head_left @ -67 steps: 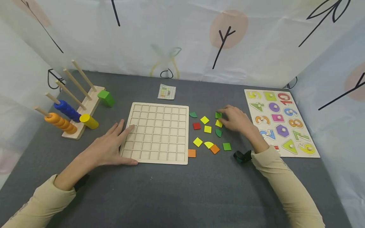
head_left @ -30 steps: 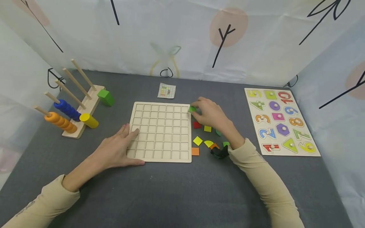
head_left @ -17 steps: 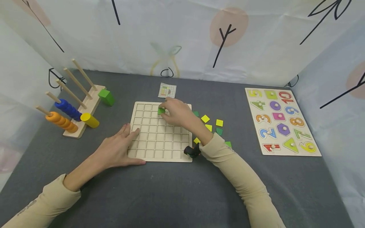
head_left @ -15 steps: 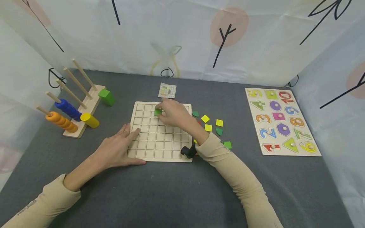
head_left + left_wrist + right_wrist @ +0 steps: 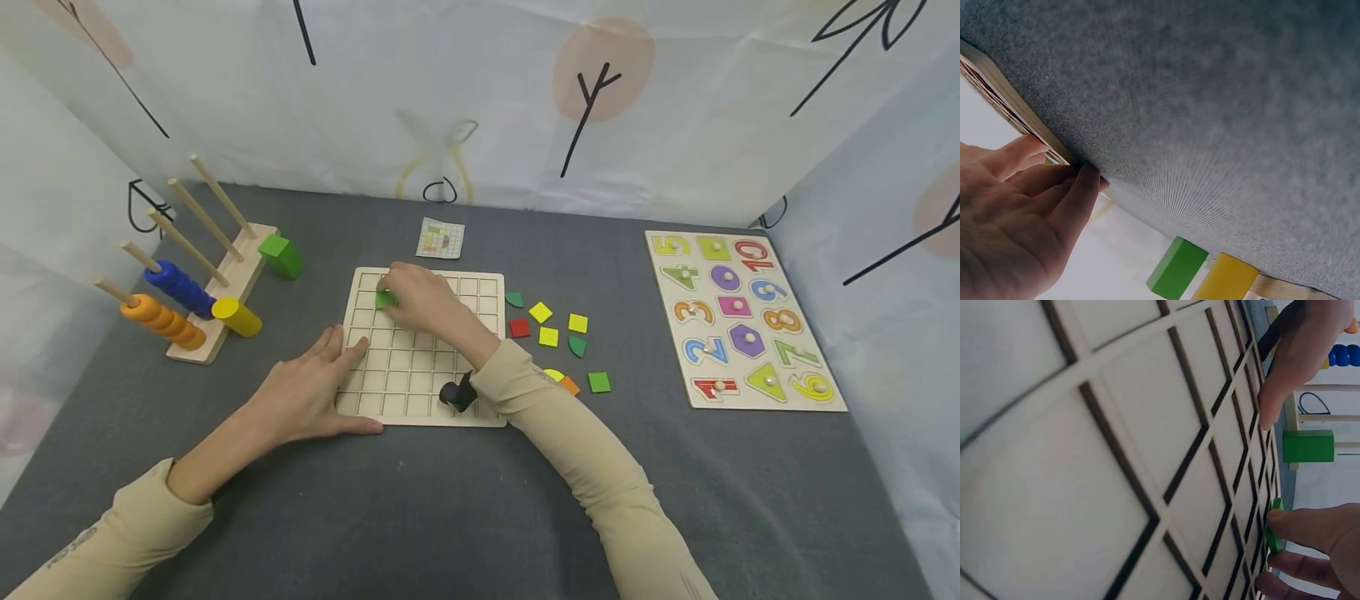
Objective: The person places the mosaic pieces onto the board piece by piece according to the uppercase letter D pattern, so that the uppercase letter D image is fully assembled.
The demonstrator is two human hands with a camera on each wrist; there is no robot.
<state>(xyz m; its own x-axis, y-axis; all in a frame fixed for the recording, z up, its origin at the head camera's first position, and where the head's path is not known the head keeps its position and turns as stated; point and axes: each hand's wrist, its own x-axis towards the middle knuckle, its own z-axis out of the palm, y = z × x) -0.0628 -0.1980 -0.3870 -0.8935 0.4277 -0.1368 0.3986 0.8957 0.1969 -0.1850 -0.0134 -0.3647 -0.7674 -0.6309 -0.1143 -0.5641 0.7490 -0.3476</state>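
A pale wooden grid board point(image 5: 405, 379) lies in the middle of the table. My left hand point(image 5: 307, 387) rests along its left side, fingers spread, thumb at the near edge and index finger over the grid. In the left wrist view its fingertips touch the board's edge. My right hand point(image 5: 423, 300) reaches over the board and pinches a green square tile point(image 5: 384, 299) between thumb and fingers, close over the upper left cells. The right wrist view shows this tile point(image 5: 1274, 528) standing tilted at the grid.
Several loose tiles, among them a red square point(image 5: 519, 328) and a yellow square point(image 5: 548, 337), lie right of the board. A pattern card point(image 5: 440, 239) lies behind it. Left stand a peg abacus point(image 5: 240, 267), a green block point(image 5: 281, 257) and a yellow cylinder point(image 5: 237, 317). A number puzzle point(image 5: 742, 321) lies far right.
My right hand picked up the green square tile from among the loose tiles and carried it left across the board to its upper left part. The board and left hand shifted slightly right.
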